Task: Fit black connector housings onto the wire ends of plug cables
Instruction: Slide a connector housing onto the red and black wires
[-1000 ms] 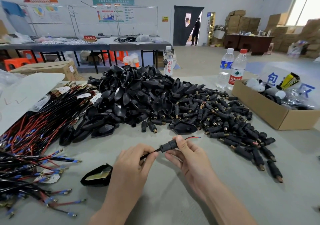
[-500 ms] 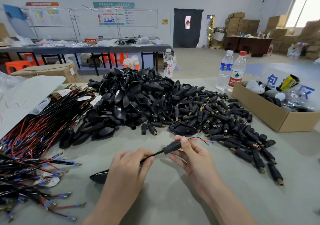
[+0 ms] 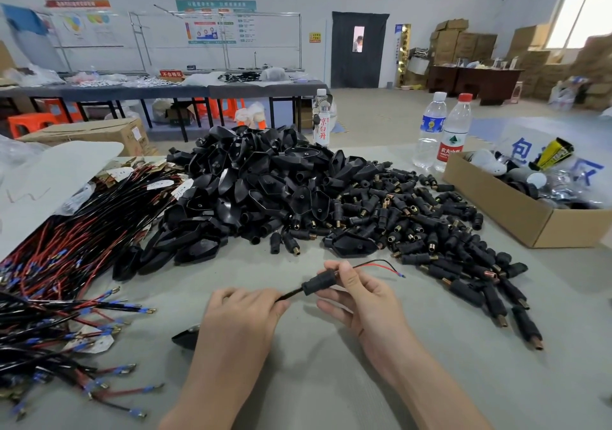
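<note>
Over grey table (image 3: 546, 380), left hand (image 3: 241, 320) pinches cable (image 3: 291, 294), right hand (image 3: 364, 300) pinches its connector housing (image 3: 318, 284).

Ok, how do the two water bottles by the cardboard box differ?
The white-capped bottle has a blue label; the red-capped bottle has a red-and-white label. The white-capped bottle stands slightly farther back, while the red-capped bottle is nearer the cardboard box. Both are clear, upright and capped.
</note>
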